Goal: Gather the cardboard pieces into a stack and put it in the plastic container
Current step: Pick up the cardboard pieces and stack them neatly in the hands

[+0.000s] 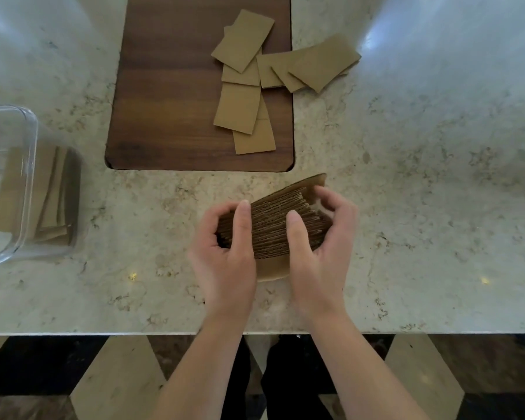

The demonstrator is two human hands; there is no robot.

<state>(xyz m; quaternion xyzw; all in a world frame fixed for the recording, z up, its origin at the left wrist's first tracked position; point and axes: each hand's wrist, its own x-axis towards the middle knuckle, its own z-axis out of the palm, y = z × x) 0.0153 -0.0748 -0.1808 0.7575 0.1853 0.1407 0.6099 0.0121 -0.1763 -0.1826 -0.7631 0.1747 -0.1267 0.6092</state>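
Note:
A thick stack of brown cardboard pieces (273, 222) stands on edge on the marble counter, its corrugated edges facing up and fanned slightly. My left hand (225, 253) grips its left end and my right hand (319, 250) its right end, thumbs on top. Several loose cardboard pieces (243, 98) lie scattered on the wooden board's right side, and more loose pieces (315, 65) overlap past its right edge onto the counter. The clear plastic container (28, 165) sits at the far left with several cardboard pieces (49, 195) inside.
A dark wooden board (170, 95) lies on the marble counter (422, 192) beyond my hands. The counter's front edge (103, 333) runs just under my wrists, with a patterned floor below.

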